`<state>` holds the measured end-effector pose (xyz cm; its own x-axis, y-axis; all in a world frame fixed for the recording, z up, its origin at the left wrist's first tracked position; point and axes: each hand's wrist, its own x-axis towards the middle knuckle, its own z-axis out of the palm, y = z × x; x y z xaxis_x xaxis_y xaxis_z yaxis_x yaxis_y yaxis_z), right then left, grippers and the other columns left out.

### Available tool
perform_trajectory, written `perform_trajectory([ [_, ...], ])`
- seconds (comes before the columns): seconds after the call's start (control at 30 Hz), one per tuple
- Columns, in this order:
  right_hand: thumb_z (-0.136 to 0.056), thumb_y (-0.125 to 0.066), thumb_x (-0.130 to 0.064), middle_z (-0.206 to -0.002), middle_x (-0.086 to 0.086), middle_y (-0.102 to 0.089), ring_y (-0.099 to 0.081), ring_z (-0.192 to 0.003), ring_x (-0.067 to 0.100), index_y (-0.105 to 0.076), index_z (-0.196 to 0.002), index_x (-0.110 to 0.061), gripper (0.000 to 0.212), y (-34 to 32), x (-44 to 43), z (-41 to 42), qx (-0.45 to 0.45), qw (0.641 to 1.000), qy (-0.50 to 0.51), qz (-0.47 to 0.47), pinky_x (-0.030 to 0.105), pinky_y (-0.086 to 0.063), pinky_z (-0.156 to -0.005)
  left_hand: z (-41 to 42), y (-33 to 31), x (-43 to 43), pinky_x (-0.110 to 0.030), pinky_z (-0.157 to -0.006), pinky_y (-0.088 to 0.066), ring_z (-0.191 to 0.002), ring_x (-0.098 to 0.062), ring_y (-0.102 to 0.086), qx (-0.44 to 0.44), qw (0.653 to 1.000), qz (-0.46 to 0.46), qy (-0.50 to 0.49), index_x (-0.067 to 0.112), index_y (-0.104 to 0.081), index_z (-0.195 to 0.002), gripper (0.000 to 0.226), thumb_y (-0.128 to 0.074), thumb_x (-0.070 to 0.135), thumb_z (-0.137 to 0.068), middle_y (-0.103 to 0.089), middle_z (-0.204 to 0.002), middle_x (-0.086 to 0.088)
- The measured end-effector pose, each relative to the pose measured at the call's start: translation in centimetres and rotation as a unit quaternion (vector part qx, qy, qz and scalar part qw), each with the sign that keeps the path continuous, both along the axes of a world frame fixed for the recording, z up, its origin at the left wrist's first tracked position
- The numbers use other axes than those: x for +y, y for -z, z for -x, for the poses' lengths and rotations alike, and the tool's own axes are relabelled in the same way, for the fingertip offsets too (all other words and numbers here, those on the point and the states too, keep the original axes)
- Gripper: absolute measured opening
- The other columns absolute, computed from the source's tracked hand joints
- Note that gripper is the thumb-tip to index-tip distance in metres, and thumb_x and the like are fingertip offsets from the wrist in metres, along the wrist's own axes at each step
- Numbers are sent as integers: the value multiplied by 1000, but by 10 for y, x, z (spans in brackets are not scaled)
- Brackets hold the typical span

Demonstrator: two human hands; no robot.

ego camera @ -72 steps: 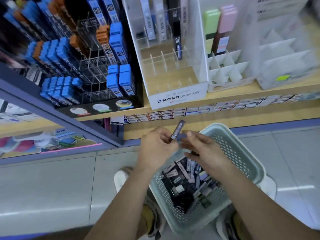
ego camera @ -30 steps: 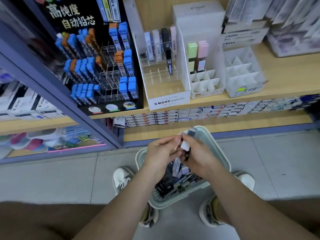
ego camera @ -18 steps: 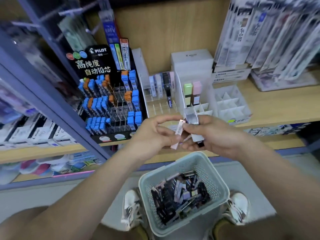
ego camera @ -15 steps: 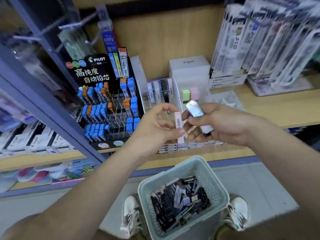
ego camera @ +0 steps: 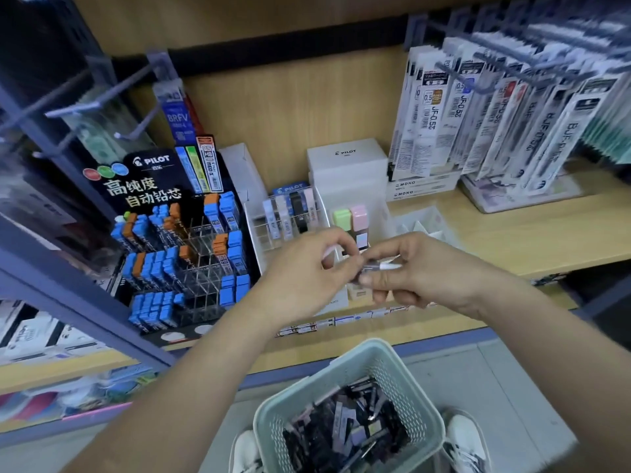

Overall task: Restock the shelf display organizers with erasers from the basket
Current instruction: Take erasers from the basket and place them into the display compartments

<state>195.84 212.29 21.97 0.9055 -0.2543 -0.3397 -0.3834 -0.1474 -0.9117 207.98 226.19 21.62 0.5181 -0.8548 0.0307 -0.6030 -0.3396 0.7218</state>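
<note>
You are at the sorting part of the job. Both of your hands are up in front of the shelf (ego camera: 529,230), above the basket (ego camera: 421,401), and they meet in the middle. Your left hand (ego camera: 300,271) has its fingers curled and pinches a pale pink pack (ego camera: 328,250). Your right hand (ego camera: 423,271) has its fingers curled round a slim pack (ego camera: 384,266) with a white end. Your fingers hide the spot where the two packs come close, so I cannot tell if they touch. The rest of the erasers (ego camera: 345,428) lie in a jumbled heap in the basket, down by your feet.

Neither pack in your hands is in a slot yet. I think you are picking which one goes where. Just behind your hands stand the clear organizer (ego camera: 254,230), with a few packs standing at its back, and the white organizer (ego camera: 345,172), with a green pack (ego camera: 342,218) and a pink pack (ego camera: 359,216) side by side. Next, you need to match a pack to its kind, turn it upright and slide it down into a free slot. Go gently, so the standing packs do not tip.
</note>
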Motion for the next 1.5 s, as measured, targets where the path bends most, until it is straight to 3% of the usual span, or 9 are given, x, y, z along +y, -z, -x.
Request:
perform_trajectory([
  [0.07,-79,-76,-21,-58,5,-59,-30,-43,12,-69,-96,-13,21,0,-11,2,-23,998,56,-18,20,-22,-42,-1,4,-4,-38,-74,-50,-77,-14,-58,-20,1000,-9,22,30,-64,-85,8,-61,37,-89,-64,-81,2],
  [0.13,-75,-77,-19,-55,3,-53,-29,-41,10,-65,-91,-13,21,3,-19,1,-45,991,112,-58,19,-18,-39,2,5,-6,-34,-75,-48,-76,-12,-57,48,998,-4,30,26,-65,-81,9,-65,31,-88,-64,-78,5],
  [0.43,-88,-66,-9,-65,-7,-52,-39,-51,7,-66,-98,-14,11,18,-12,-16,-75,964,155,-201,15,-22,-37,6,10,-12,-11,-47,-37,-43,3,-48,254,961,81,-69,17,-61,-88,12,-70,10,-84,-59,-62,9],
  [0.6,-82,-73,-11,-65,-3,-53,-43,-50,6,-69,-95,-15,14,16,-7,-26,-97,982,120,-111,16,-27,-38,1,4,-7,-8,-65,-45,-76,5,-63,192,973,103,-76,26,-69,-98,10,-64,27,-90,-72,-86,12],
  [0.73,-75,-79,-9,-69,-1,-60,-55,-53,5,-63,-87,-20,22,15,3,-36,-123,981,116,-93,15,-31,-39,-9,3,-3,-12,-50,-35,-45,4,-47,247,953,131,-113,13,-69,-95,11,-65,20,-89,-59,-58,16],
  [0.97,-61,-79,-17,-83,8,-51,-39,-51,7,-57,-99,-19,44,21,29,-54,-101,960,75,-251,17,-27,-43,-30,-4,0,-22,-51,-34,-53,-10,-41,275,904,244,-220,19,-56,-94,11,-51,27,-98,-49,-65,-1],
  [1.1,-80,-71,-1,-61,-4,-56,-40,-49,9,-54,-91,-18,26,28,55,-70,-142,931,131,-311,16,-28,-40,-22,1,-17,-33,-58,-38,-54,-12,-43,336,866,283,-239,21,-56,-92,13,-48,29,-99,-47,-60,-1],
  [1.37,-90,-65,-9,-61,-2,-60,-48,-47,10,-63,-83,-17,11,28,36,-64,-168,959,157,-167,16,-33,-40,-11,2,-37,-25,-45,-35,-62,-24,-51,362,880,237,-194,19,-54,-100,15,-46,31,-100,-60,-88,-14],
  [1.5,-97,-57,-15,-68,4,-66,-50,-42,12,-62,-92,-15,7,22,-13,-38,-56,995,64,46,19,-39,-44,-26,-5,-58,-27,-64,-41,-67,-14,-49,286,906,247,-189,14,-62,-95,11,-55,23,-96,-57,-77,-3],
])
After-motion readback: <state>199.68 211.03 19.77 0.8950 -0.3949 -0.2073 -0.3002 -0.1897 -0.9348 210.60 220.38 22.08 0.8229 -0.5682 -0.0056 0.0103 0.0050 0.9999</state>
